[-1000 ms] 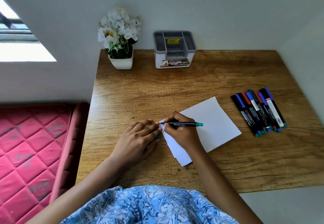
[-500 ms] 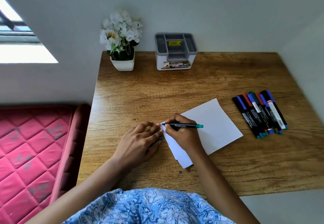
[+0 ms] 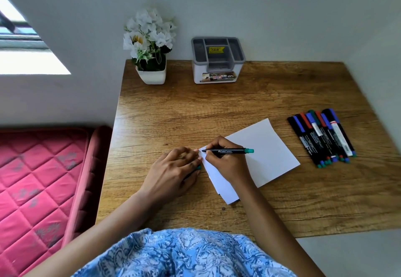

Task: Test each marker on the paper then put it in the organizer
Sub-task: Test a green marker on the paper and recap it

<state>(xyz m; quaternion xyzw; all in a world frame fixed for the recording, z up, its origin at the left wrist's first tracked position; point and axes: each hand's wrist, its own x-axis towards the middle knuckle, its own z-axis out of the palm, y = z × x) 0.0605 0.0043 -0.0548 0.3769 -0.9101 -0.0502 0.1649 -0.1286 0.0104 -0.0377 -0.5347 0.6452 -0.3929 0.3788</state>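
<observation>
Barely shifted since a second ago, only a slight nudge of the tip; wooden table bearing white paper near centre, organizer far against the wall, loose markers bunched at right; left hand pinning the paper's left corner; right hand just beside, pinched round the green marker, tip touching that corner; green cap seemingly tucked under curled left fingers; best done lightly, with a short stroke rightward onto open paper, left hand pressing against sliding.
</observation>
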